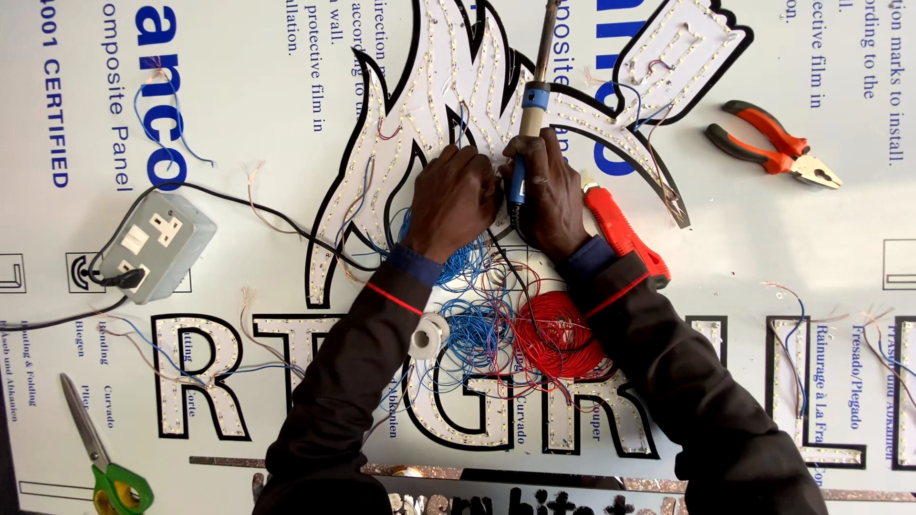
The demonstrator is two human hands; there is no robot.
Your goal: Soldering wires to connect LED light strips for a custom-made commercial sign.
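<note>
The right hand (551, 186) is closed around the soldering iron (536, 95), whose far end points away from the person. The left hand (456, 195) lies knuckles-up on the sign (420, 105), fingers curled together beside the right.

Right hand (551, 186) holds soldering iron (534, 105) beside left hand (456, 195)

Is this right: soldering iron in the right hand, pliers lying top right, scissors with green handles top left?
Not quite. The scissors lie bottom left, not top left, as the head view shows. The rest holds: the right hand holds the soldering iron, and the pliers lie top right.
</note>
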